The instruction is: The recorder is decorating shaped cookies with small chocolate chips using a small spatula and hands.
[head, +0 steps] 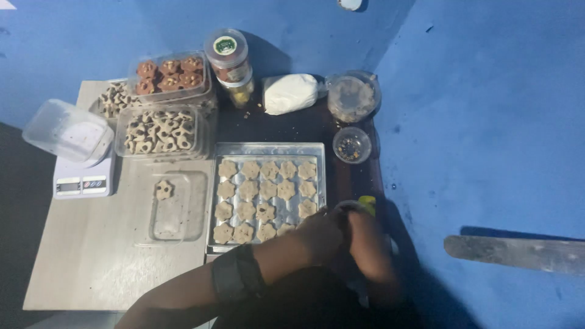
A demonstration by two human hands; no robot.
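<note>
A metal baking tray (271,148) lies in the middle, holding several flower-shaped pale dough cookies (267,189). My left hand (320,234) rests at the tray's near right corner, fingers curled toward my right hand (359,228). Both hands meet at a small round container with a yellow-green piece (366,202) beside the tray. What the fingers grip is hidden in the dark. A dark band sits on my left forearm (236,275).
Clear boxes of cookies (161,131) and topped brown cookies (169,74) stand at the back left. A white kitchen scale (83,180) carries a plastic tub. A lid with one cookie (164,190), a white dough bag (290,93), jars and two small bowls (351,145) surround the tray.
</note>
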